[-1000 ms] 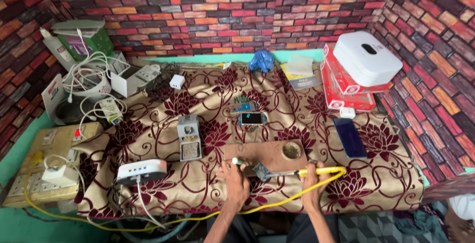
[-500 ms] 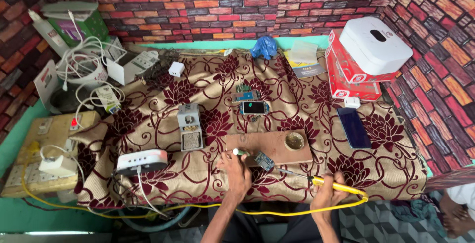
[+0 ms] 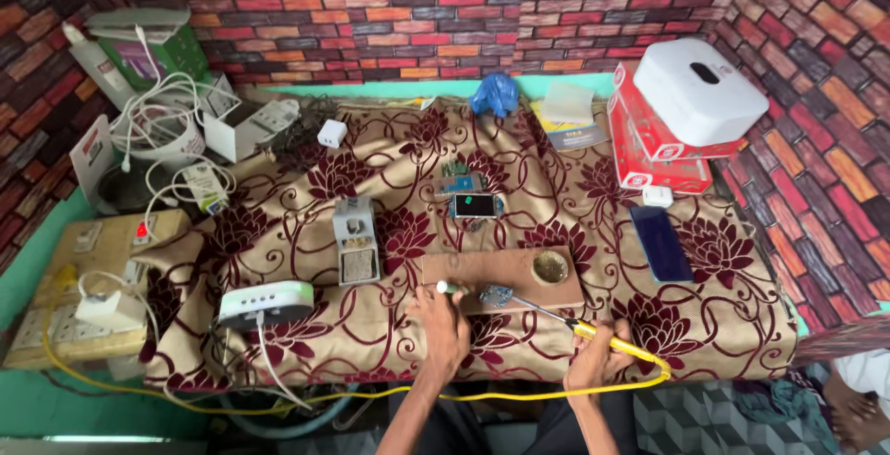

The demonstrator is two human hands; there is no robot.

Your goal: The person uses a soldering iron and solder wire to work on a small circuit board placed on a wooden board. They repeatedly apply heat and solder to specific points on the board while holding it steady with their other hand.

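While right hand (image 3: pixel 598 362) grips soldering iron (image 3: pixel 593 333) on circuit board (image 3: pixel 496 296), left hand (image 3: pixel 443 325) pinches solder wire (image 3: pixel 445 287); slip risks scorching wooden block (image 3: pixel 505 274) beneath.

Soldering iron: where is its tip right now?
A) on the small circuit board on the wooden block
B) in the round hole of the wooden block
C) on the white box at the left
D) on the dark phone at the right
A: the soldering iron, held in the right hand, has its tip on the small circuit board on the wooden block.
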